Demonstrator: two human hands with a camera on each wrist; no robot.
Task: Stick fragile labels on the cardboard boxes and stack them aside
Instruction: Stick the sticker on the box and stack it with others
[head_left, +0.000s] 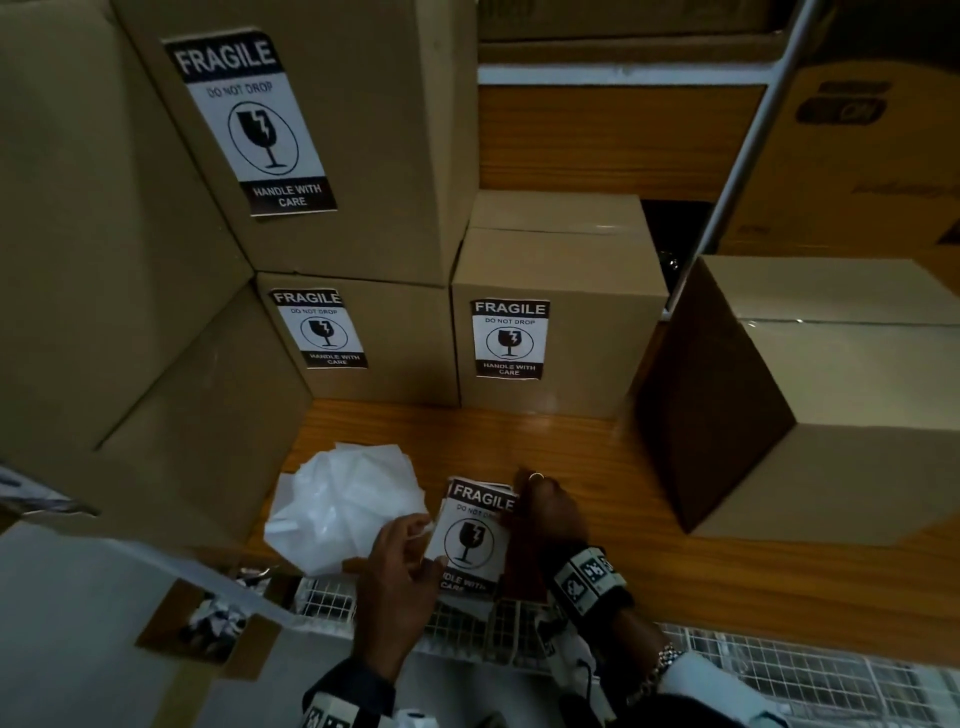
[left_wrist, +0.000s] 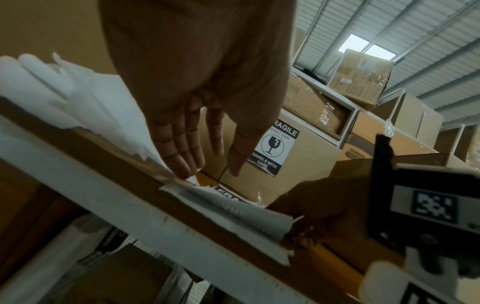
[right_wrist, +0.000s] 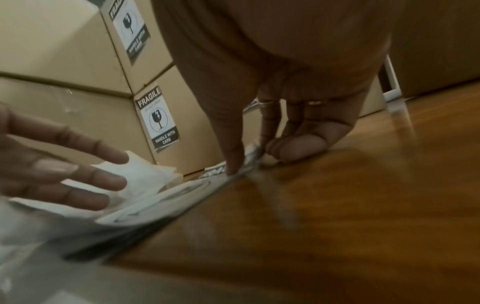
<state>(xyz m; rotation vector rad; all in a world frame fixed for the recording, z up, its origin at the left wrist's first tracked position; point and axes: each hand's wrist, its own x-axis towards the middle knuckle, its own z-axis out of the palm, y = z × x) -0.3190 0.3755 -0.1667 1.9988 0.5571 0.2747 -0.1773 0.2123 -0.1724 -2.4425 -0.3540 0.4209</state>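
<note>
A stack of black-and-white fragile labels (head_left: 475, 535) lies at the front edge of the wooden table (head_left: 701, 561). My right hand (head_left: 525, 491) pinches the stack's top right corner between thumb (right_wrist: 233, 164) and forefinger, its other fingers curled against the table. My left hand (head_left: 418, 543) hovers open at the stack's left edge, fingers straight (left_wrist: 187, 160), touching loose white backing paper. Three labelled cardboard boxes stand behind: one high (head_left: 363, 130), one under it (head_left: 384, 343), one beside it (head_left: 561, 322). An unlabelled box (head_left: 841, 405) sits at the right.
A crumpled heap of white backing papers (head_left: 337, 504) lies left of the labels. Large plain boxes (head_left: 104, 260) wall off the left. A white wire basket (head_left: 467, 629) sits below the table edge. A metal rack post (head_left: 753, 135) rises behind the right box.
</note>
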